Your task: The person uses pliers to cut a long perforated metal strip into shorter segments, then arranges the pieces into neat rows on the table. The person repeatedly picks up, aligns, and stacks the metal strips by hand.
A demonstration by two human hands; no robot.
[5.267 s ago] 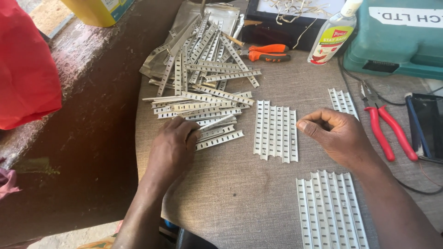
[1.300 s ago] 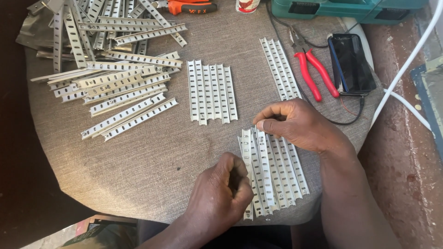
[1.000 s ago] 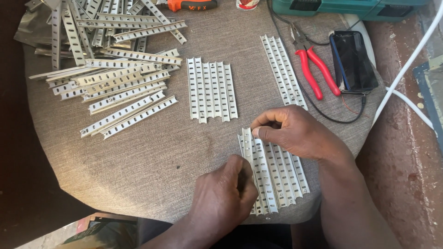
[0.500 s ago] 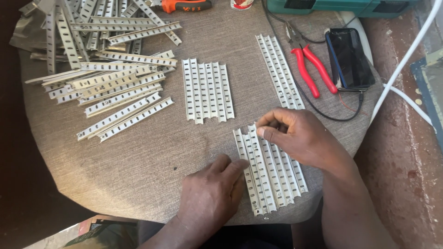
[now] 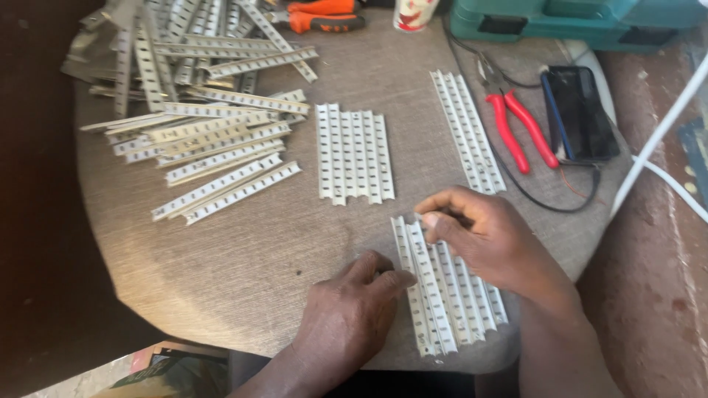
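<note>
Head view, near row: a neat side-by-side row of pale grey slotted metal strips [image 5: 450,287] lies on the round grey tabletop [image 5: 243,250] by its front edge.
Right hand [image 5: 490,243]: fingers curled, thumb and forefinger pinching the top end of one strip.
Left hand [image 5: 346,320]: loosely flat, fingertips touching the row's left edge, gripping nothing.
Other strips: a shorter row [image 5: 354,153] mid-table, a narrow row [image 5: 467,129] beyond, a loose heap [image 5: 192,110] at left.
Right side: red-handled pliers [image 5: 516,133] beside a black phone [image 5: 582,114].

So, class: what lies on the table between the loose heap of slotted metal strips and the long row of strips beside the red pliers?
In the head view, a short, tidy row of slotted strips lies between the heap and the long row, with bare table either side.
</note>
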